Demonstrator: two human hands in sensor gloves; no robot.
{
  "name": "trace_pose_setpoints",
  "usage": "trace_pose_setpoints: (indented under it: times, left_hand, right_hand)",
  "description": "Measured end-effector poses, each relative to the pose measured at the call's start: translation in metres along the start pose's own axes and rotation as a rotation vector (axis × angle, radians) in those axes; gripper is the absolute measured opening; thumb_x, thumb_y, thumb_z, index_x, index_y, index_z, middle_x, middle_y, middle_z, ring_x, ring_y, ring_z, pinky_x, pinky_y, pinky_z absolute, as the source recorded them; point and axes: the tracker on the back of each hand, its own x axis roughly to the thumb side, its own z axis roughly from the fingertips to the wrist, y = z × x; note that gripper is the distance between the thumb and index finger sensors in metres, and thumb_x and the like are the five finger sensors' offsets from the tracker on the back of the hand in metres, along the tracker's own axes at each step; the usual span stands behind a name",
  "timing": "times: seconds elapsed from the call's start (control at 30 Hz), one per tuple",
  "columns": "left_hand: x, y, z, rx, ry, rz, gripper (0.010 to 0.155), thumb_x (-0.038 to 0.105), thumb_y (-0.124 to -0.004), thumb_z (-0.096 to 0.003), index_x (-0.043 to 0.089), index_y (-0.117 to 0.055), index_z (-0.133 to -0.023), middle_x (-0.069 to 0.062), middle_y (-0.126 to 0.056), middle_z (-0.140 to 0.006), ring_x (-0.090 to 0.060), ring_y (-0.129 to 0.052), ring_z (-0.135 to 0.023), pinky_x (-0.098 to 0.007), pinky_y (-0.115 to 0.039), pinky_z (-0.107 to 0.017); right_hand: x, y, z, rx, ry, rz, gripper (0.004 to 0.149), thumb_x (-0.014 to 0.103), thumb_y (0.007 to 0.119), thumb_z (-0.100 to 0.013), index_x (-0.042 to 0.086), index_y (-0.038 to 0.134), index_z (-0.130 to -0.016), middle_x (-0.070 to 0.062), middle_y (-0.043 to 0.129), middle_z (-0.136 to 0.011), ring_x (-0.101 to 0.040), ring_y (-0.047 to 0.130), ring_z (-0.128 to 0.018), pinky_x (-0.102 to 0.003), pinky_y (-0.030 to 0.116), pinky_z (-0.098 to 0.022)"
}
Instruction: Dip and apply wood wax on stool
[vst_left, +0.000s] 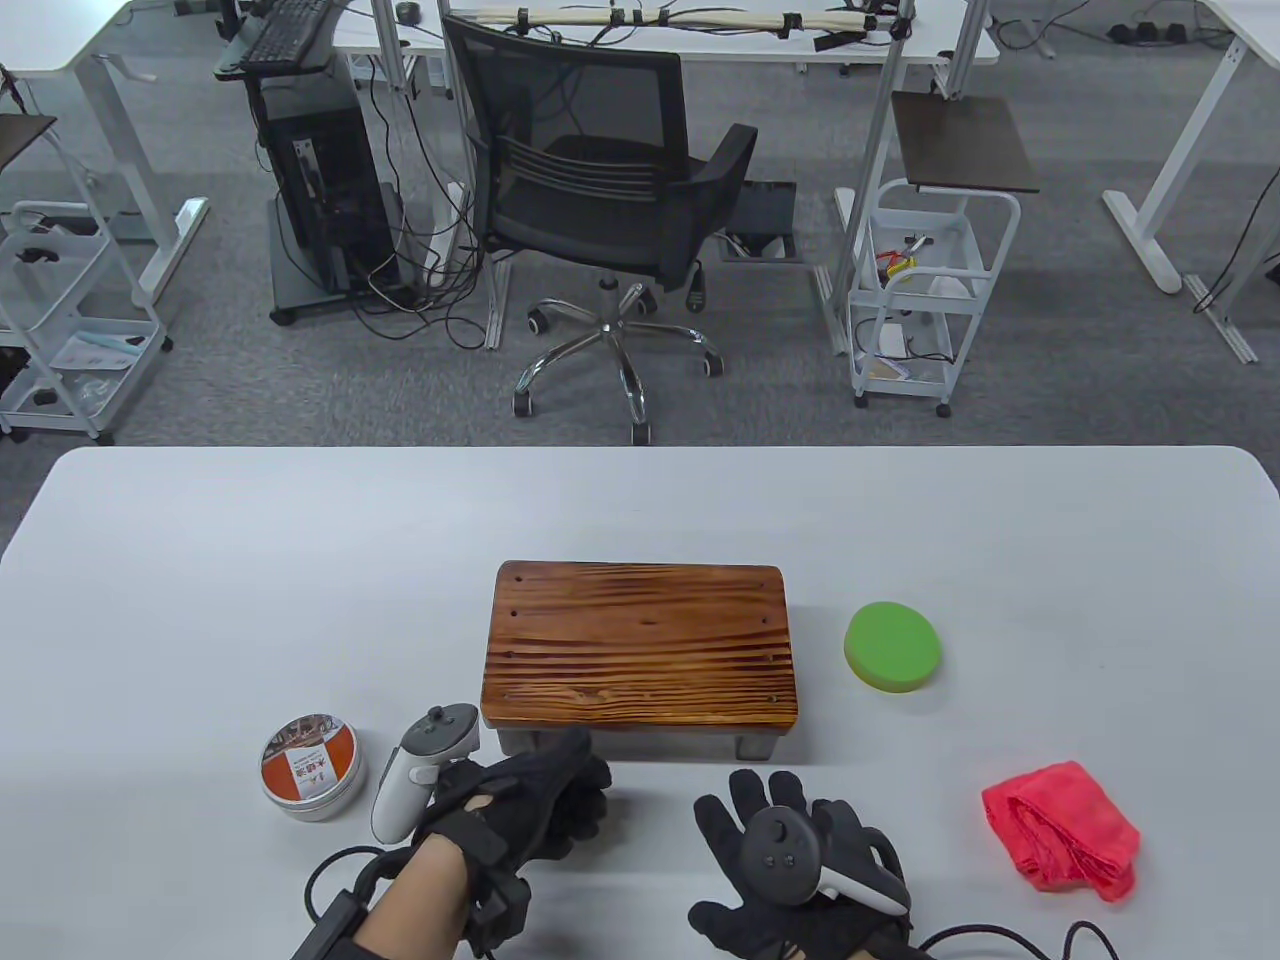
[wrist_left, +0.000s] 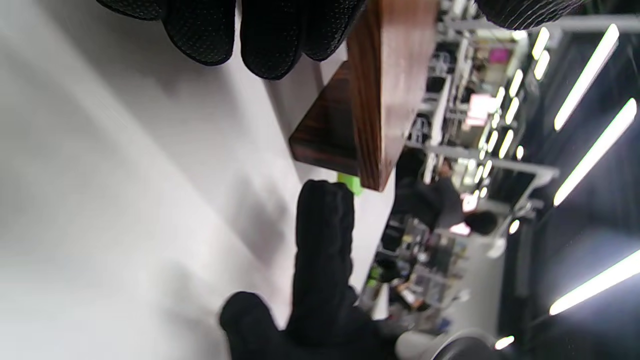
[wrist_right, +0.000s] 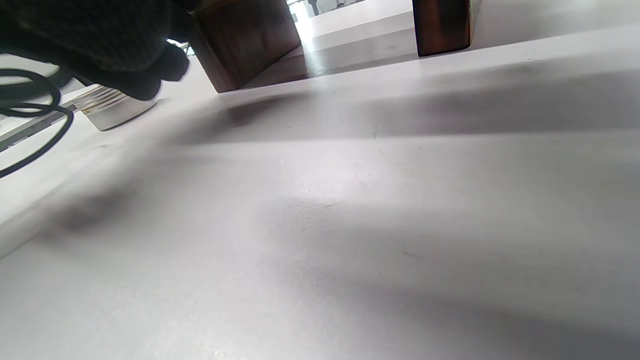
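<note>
Stool (vst_left: 640, 645) sits mid-desk (vst_left: 300, 560), wood-grain top up, long side facing the person. Both hands are at its near edge, neither on the top.

Left hand (vst_left: 530, 810): just in front of the stool's near-left corner, fingers curled loosely, empty. Fingertips look close to the near-left leg; can't tell from the table view whether they touch it. Left wrist view shows the fingertips (wrist_left: 270, 45) hanging beside the stool's edge (wrist_left: 395, 85) and a leg, with a bit of desk visible between them.

Right hand (vst_left: 800, 860): flat, palm down, fingers spread wide, holding nothing. It's near the stool's near-right part, a strip of bare desk between fingertips and stool. Right wrist view is low to the desk surface (wrist_right: 350, 225), two stool legs (wrist_right: 250, 40) ahead.

Wax tin (vst_left: 312, 767): closed, lid on, on the desk just left of the left hand, near the tracker on that hand. Also shows in the right wrist view (wrist_right: 112, 107), partly behind the left glove.

Green sponge pad (vst_left: 892, 647): right of the stool, close to its right end, apart from both hands.

Red cloth (vst_left: 1062, 828): bunched, on the desk to the right of the right hand, not touching it.
</note>
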Motion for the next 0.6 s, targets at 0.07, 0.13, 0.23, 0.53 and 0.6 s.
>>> trace_pose_setpoints:
  times: [0.07,0.13,0.23,0.53,0.6]
  left_hand:
    - [0.018,0.0,0.015,0.056,-0.071,-0.176,0.091,0.075,-0.062,-0.0547,0.009,-0.049,-0.116,-0.02,-0.06,-0.112,-0.052,-0.054,-0.104,-0.071,-0.048,-0.073]
    - [0.038,0.004,0.037,0.202,-0.235,-0.38,0.088,0.076,-0.062,-0.0539,0.012,-0.054,-0.115,-0.016,-0.065,-0.109,-0.049,-0.059,-0.102,-0.069,-0.052,-0.073]
    - [0.055,0.013,0.063,0.524,-0.393,-0.525,0.086,0.073,-0.069,-0.0493,0.013,-0.063,-0.111,-0.017,-0.072,-0.104,-0.049,-0.065,-0.099,-0.071,-0.053,-0.071]
    - [0.056,0.058,0.078,1.012,-0.38,-1.019,0.1,0.075,-0.069,-0.0469,0.027,-0.02,-0.119,-0.023,0.001,-0.121,-0.055,0.009,-0.101,-0.082,-0.011,-0.063]
    - [0.049,0.064,0.074,1.047,-0.383,-1.052,0.101,0.076,-0.067,-0.0467,0.029,-0.013,-0.118,-0.022,0.009,-0.118,-0.054,0.014,-0.098,-0.082,-0.009,-0.061]
  right_hand:
    - [0.0,0.0,0.0,0.004,0.002,-0.002,0.093,0.072,0.072,-0.044,0.028,0.024,-0.111,-0.016,0.01,-0.116,-0.053,0.011,-0.101,-0.076,0.025,-0.066]
    - [0.0,0.0,0.0,0.004,0.001,-0.006,0.093,0.072,0.072,-0.044,0.028,0.025,-0.111,-0.016,0.01,-0.116,-0.053,0.011,-0.101,-0.076,0.025,-0.066]
    - [-0.001,-0.001,0.001,-0.005,0.001,-0.015,0.093,0.072,0.072,-0.044,0.028,0.025,-0.111,-0.016,0.011,-0.116,-0.053,0.012,-0.101,-0.076,0.025,-0.066]
    - [-0.002,-0.002,0.001,-0.006,0.017,-0.016,0.093,0.072,0.072,-0.044,0.028,0.025,-0.111,-0.016,0.011,-0.116,-0.053,0.011,-0.101,-0.076,0.025,-0.066]
    - [-0.002,-0.003,0.001,-0.007,0.019,-0.017,0.093,0.072,0.072,-0.044,0.028,0.025,-0.111,-0.016,0.011,-0.116,-0.053,0.011,-0.101,-0.076,0.025,-0.066]
